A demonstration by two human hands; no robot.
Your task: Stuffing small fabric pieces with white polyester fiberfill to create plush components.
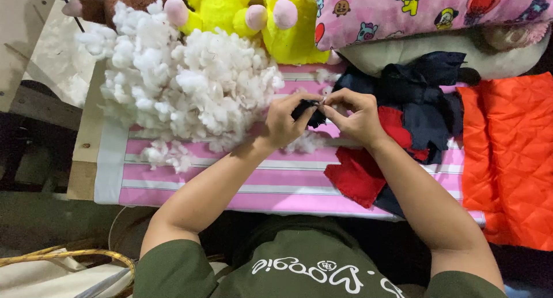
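My left hand [285, 120] and my right hand [354, 115] meet over a pink and white striped cloth [259, 183]. Together they pinch a small dark navy fabric piece [311, 111], with a wisp of white stuffing at the fingertips. A big heap of white fibre stuffing [184, 85] lies just left of my left hand. Under my right wrist rest red fabric pieces [360, 174] and a pile of dark navy fabric pieces [423, 96].
An orange quilted fabric [510, 160] covers the right side. Yellow and brown plush toys [242, 16] lie at the back, beside a pink cartoon-print pillow [426, 10]. A woven basket handle [75, 255] sits at the lower left.
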